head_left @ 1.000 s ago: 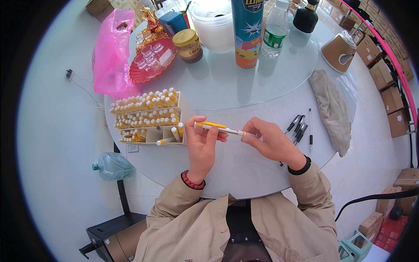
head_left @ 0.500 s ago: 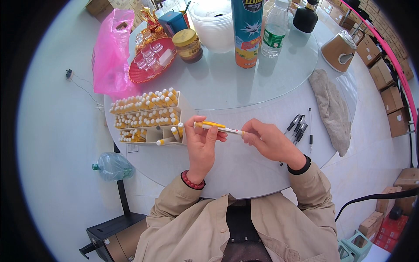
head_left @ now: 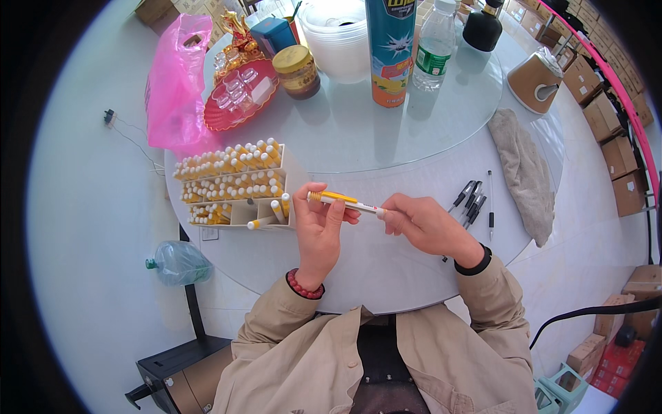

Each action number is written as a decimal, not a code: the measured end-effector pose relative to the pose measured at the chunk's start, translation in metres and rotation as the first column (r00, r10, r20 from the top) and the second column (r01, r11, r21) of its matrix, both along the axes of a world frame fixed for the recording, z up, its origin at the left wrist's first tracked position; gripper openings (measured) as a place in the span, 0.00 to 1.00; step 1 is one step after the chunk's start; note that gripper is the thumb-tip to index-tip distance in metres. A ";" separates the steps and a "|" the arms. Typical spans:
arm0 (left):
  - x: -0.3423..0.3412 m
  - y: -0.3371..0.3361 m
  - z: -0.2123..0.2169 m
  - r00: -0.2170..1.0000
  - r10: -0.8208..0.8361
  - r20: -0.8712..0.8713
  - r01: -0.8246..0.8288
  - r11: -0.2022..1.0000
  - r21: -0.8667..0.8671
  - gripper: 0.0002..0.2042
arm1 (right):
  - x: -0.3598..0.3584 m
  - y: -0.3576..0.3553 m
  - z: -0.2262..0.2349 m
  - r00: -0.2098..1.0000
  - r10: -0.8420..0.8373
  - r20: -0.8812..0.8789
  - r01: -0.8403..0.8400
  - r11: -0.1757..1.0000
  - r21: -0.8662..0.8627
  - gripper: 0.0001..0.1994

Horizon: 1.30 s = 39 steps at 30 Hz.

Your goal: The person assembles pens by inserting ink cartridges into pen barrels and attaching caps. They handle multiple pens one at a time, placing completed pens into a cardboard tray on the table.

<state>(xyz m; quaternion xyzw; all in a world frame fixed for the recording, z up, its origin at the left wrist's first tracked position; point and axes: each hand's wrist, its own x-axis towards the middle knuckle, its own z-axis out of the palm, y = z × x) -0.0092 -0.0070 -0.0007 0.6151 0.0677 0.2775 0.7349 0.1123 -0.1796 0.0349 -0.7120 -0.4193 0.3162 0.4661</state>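
Observation:
A white pen with a yellow clip (head_left: 345,200) lies slantwise between my two hands, over the near part of the table. Its yellow end rests in the fingers of my left hand (head_left: 320,224), thumb pressed on the barrel. My right hand (head_left: 422,222) pinches the other, pale end with thumb and fingers; the very tip is hidden. Left of my hands stands a white sectioned box (head_left: 295,172), packed with white-capped yellow pens (head_left: 238,164). Its nearest row has gaps, and one pen leans out over the front edge. Several black-capped pens (head_left: 473,201) lie right of my right hand.
A grey cloth (head_left: 522,176) lies at the table's right edge. On the raised glass disc (head_left: 331,138) stand a tall spray can (head_left: 390,55), a plastic bottle (head_left: 434,52), a yellow-lidded jar (head_left: 296,72) and a red tray (head_left: 214,121). A pink bag (head_left: 176,90) is behind the box.
My right hand has shifted very slightly on the pen's pale end, and a bit more of that end shows. My left hand stays almost still.

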 end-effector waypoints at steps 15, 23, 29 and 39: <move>0.001 0.000 0.000 1.000 -0.004 0.004 0.004 0.999 -0.045 0.15 | 0.000 0.000 0.000 1.000 -0.020 0.000 0.020 1.000 -0.011 0.08; 0.000 -0.001 -0.001 1.000 -0.015 -0.006 0.015 1.000 -0.018 0.14 | -0.002 -0.001 0.001 0.999 -0.030 0.021 0.030 0.999 0.025 0.09; 0.000 0.000 -0.001 1.000 -0.010 0.000 0.010 1.000 -0.015 0.14 | -0.001 0.002 -0.002 0.983 -0.052 0.175 0.038 0.996 0.087 0.08; -0.003 0.000 0.001 0.999 -0.005 -0.047 0.007 0.999 0.036 0.14 | 0.000 0.002 -0.004 0.988 -0.031 0.150 0.022 0.998 0.063 0.07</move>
